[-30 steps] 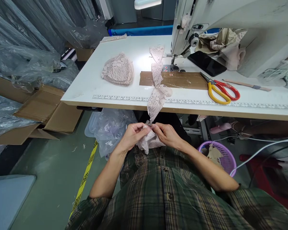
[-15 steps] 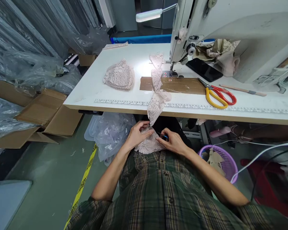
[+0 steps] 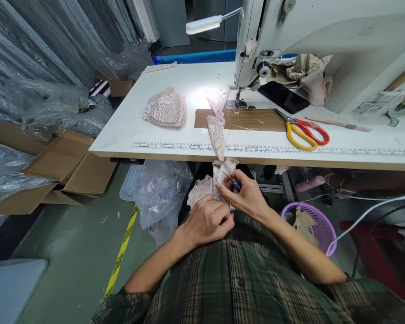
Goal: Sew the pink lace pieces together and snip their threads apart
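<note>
A chain of pale pink lace pieces (image 3: 216, 135) runs from beside the sewing machine's needle, over the table edge and down to my lap. My left hand (image 3: 209, 220) is curled closed at the lower end of the lace, its fingertips mostly hidden. My right hand (image 3: 245, 195) pinches the lace and also holds a small blue-and-black tool (image 3: 236, 184) with a thin point. Another lace piece (image 3: 201, 191) lies on my lap above my left hand. On the table at the left rests a stack of lace pieces (image 3: 165, 108).
The sewing machine (image 3: 310, 31) stands at the right. Red and yellow scissors (image 3: 302, 130), a black phone (image 3: 283, 96) and a brown strip (image 3: 256, 120) lie on the table. A purple basket (image 3: 326, 229) is on the floor at right, open cardboard boxes (image 3: 64, 155) at left.
The lace chain has slid down toward my lap. My left hand has moved lower and curled closed, and my right hand has risen slightly with the small tool.
</note>
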Motion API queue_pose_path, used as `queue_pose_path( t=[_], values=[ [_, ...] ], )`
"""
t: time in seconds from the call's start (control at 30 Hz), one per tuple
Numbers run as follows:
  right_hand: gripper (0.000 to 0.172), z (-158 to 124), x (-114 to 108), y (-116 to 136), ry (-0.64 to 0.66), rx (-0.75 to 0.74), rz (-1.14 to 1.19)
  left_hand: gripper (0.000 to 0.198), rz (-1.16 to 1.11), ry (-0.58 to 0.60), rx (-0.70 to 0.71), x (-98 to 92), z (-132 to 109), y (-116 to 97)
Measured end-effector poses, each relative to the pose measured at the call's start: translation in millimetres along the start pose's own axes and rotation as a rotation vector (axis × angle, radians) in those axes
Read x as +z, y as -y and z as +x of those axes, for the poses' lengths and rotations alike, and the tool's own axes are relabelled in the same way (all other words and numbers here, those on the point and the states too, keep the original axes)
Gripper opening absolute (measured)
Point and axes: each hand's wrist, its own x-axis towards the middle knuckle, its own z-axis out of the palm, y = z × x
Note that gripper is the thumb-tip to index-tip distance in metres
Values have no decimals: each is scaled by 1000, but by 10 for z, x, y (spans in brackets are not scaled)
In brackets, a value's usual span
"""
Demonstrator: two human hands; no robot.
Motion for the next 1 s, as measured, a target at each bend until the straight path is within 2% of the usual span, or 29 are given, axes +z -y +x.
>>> queue_pose_path(
  t=[0.1,0.33,0.5,0.57,0.63,0.67,0.7,0.73,0.8,0.87,0.93,1.0],
  values=[
    [20,-9,35,-27,31,47,18,28,-19,17,37,12,-27,29],
    [41,-35,7,-105,196,140,56,28,-95,69,28,27,30,94],
    [26,-7,40,-141,205,121,154,29,-226,111,2,95,17,135],
    [22,-12,25,-130,205,70,189,30,-248,-22,-93,59,24,255],
    [22,-31,-3,-103,230,43,246,36,-328,-239,-278,10,67,417],
    [23,-43,-16,-86,245,44,275,45,-426,-311,-369,-7,102,498],
    [24,-57,-27,-68,258,49,302,56,-570,-324,-436,-14,145,569],
    [25,-71,-35,-51,268,56,330,67,-747,-281,-479,-9,191,627],
    [26,-98,-44,-26,285,52,376,80,-1111,-107,-521,29,277,688],
    [27,-119,-57,-18,301,33,404,81,-1360,34,-554,76,335,688],
    [28,-124,-86,-33,323,28,393,68,-1444,51,-606,97,354,659],
    [31,-103,-133,-67,338,33,327,50,-1405,-4,-664,77,345,629]
  ],
)
